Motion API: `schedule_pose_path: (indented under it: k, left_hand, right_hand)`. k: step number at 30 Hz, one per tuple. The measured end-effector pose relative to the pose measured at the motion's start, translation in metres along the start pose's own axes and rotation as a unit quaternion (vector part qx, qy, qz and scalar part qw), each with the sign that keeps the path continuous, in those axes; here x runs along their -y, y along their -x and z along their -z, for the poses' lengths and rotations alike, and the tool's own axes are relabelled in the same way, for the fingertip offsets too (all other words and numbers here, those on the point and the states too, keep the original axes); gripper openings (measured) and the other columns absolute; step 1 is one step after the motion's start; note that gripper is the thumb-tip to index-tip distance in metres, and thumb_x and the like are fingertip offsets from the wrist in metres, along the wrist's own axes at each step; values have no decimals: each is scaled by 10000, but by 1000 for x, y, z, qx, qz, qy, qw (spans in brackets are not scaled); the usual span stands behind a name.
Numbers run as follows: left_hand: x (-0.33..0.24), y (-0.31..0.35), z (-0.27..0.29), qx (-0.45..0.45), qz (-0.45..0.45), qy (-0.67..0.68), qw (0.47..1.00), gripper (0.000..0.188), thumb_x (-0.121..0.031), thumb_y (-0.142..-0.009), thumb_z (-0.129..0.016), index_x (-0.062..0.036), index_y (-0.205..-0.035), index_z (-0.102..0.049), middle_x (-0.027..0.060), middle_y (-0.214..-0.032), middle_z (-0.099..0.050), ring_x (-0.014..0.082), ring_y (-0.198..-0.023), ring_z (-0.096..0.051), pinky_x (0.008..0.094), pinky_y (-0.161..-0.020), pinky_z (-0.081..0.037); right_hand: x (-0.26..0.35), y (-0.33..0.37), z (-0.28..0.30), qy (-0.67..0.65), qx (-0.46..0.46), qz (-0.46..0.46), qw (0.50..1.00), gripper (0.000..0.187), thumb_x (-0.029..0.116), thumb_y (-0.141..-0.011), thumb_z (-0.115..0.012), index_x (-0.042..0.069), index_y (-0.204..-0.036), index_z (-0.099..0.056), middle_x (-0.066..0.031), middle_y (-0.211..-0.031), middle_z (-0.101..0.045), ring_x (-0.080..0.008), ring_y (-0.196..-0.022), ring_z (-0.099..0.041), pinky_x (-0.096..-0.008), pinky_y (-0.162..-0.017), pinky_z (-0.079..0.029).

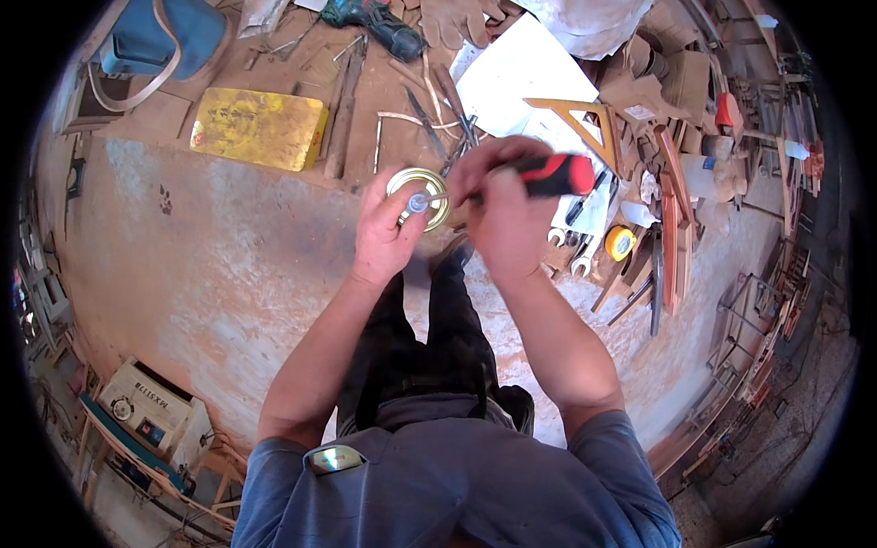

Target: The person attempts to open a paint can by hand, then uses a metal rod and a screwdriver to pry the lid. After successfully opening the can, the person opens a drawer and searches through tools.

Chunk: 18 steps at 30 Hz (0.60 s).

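My left hand [376, 239] is wrapped round a round tin [439, 186] with a gold-coloured rim, seen from above. A small pale, translucent spout or cap [417, 203] stands at its top, by my left thumb. In my closed right hand [504, 226] is a screwdriver [559, 173] with a red and black handle, its butt end pointing right. The screwdriver's shaft points left to the pale piece; whether its tip touches or enters it I cannot tell. Motion blurs the right fingers and the handle.
Ahead lies a cluttered bench with a yellow tin box [258, 128], a power drill [376, 26], gloves [454, 20], white paper [512, 78] and a yellow set square [585, 123]. To the right are a tape measure [619, 243], spanners [585, 258] and wood strips [671, 247].
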<state>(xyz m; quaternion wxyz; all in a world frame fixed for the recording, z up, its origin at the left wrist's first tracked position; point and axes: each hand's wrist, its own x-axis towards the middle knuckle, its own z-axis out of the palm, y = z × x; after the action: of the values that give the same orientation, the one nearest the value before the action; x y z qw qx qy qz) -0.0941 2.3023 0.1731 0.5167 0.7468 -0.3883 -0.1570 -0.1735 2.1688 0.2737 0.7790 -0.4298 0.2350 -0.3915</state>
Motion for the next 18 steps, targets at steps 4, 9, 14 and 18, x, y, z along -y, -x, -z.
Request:
schedule_pose_path:
  k: [4,9,14,18]
  left_hand:
    - [7,2,-1,20,4,-28,999,405,-51,-740,-730,-86,-1144,-705,199,-1333,-563,391,-1220,-539,439,-1041,-433]
    - [7,2,1,14,67,114,991,470,-44,-687,-745,-95,-1153,-709,195,-1357,-558,389,-1243,-528,440,-1052,-430]
    - [2,0,-1,0,66,109,992,419,-56,-717,-760,-86,-1132,-708,176,-1319,-572,380,-1218,-539,430,-1031,-445]
    - [2,-2,1,11,-9,-10,1000,348,-57,-779,-749,-71,-1123,-697,185,-1316,-560,374,-1183,-549,426,-1002,-455]
  right_hand:
    - [-13,17,-2,181,98,99,974,422,-28,-692,-821,18,-1038,-584,-58,-854,-628,-147,-776,-633,-285,-704,-509]
    - [0,10,-10,242,255,120,928,364,43,-732,-801,51,-1030,-592,-37,-918,-637,-143,-829,-632,-311,-735,-511]
    - [-12,10,-5,186,57,-10,981,211,35,-816,-679,53,-1002,-581,-57,-866,-629,-154,-780,-647,-325,-656,-518]
    - [-7,-18,-4,-79,-54,-55,994,31,66,-943,-544,58,-944,-513,-66,-710,-532,-169,-575,-531,-290,-482,-422]
